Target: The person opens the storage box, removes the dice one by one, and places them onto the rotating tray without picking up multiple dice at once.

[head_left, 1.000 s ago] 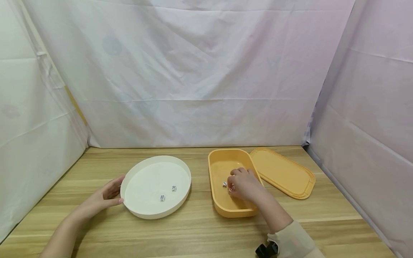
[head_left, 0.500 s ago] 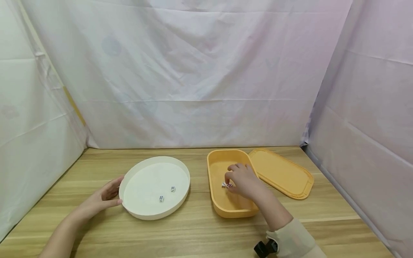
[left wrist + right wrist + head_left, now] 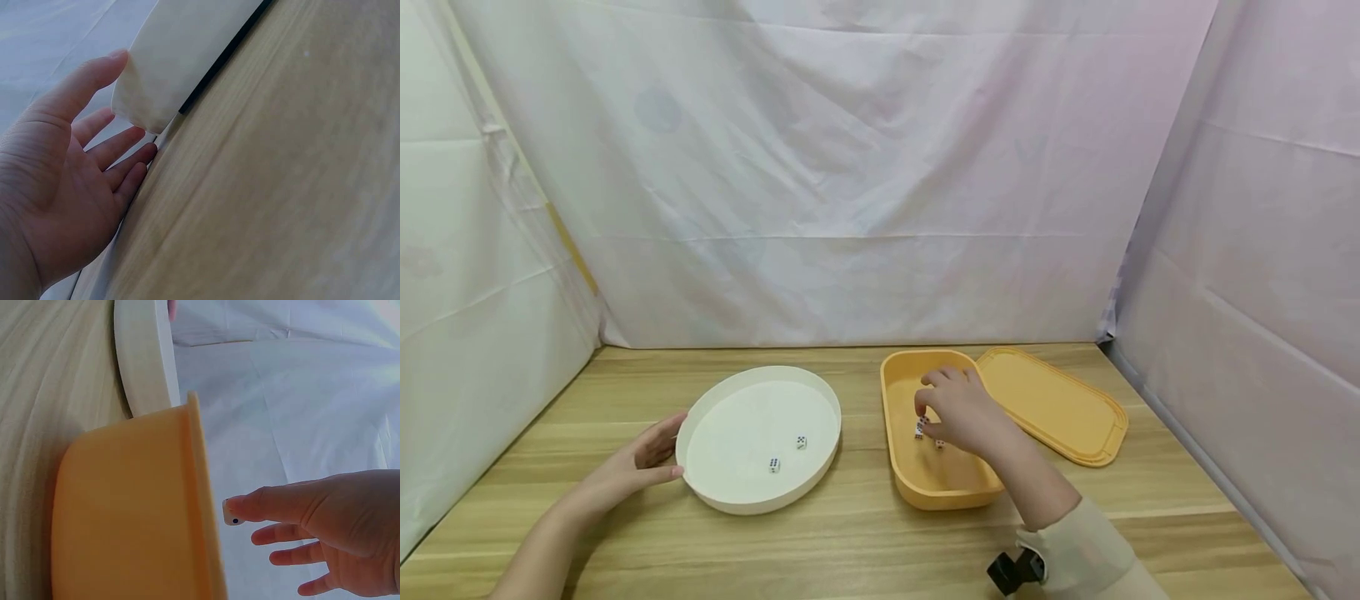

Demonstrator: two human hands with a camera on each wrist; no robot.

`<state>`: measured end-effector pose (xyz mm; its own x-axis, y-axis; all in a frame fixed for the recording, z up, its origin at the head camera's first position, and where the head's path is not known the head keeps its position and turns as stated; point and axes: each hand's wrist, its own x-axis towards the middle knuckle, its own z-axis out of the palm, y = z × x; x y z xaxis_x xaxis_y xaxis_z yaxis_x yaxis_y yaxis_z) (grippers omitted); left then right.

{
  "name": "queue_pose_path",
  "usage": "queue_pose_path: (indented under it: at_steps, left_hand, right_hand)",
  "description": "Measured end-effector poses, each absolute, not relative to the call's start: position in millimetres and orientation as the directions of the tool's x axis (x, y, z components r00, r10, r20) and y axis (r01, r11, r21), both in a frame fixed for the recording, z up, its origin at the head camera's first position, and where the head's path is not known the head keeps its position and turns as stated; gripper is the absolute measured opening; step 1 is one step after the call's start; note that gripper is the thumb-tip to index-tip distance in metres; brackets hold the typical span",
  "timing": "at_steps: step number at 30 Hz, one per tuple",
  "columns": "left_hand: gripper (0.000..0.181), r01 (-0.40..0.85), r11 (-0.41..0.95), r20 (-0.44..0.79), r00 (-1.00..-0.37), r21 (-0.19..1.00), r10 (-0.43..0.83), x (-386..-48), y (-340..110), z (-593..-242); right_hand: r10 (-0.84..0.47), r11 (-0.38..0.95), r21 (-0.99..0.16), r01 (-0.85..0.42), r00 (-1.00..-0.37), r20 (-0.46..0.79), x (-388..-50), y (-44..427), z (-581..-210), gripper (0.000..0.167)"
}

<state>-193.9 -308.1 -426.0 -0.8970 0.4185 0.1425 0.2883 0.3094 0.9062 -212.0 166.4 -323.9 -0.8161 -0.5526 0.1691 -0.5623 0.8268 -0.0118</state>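
My right hand (image 3: 958,412) is over the yellow box (image 3: 943,497), pinching a white die (image 3: 233,514) between thumb and index finger; the other fingers are spread loosely. Below it on the box floor lie a few dice, among them one die (image 3: 939,444) partly behind the thumb. My left hand (image 3: 640,458) is at the left side of the round white tray (image 3: 758,505), thumb and fingertips against the outer wall, fingers relaxed. Inside the tray are two white dice with dark pips, a nearer die (image 3: 774,465) and a farther die (image 3: 801,442).
A flat yellow lid (image 3: 1060,408) lies to the right of the box, its left edge behind the box. The wooden table (image 3: 820,550) is bordered by white cloth (image 3: 850,192) at the back and both sides. A black strap piece (image 3: 1017,572) sits at the right wrist.
My right hand has risen slightly and shifted left above the dice, now with a die in its fingertips. Dice in the box have shifted. The left hand stays at the tray.
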Motion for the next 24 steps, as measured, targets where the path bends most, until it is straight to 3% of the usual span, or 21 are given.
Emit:
queue_pose_path:
  at_steps: [24]
  left_hand:
    - [0.073,0.287,0.33,0.135,-0.9,0.899,0.415,-195,-305,-424]
  right_hand:
    - [-0.581,0.812,0.031,-0.582,-0.803,0.131,-208,126,-291,0.005]
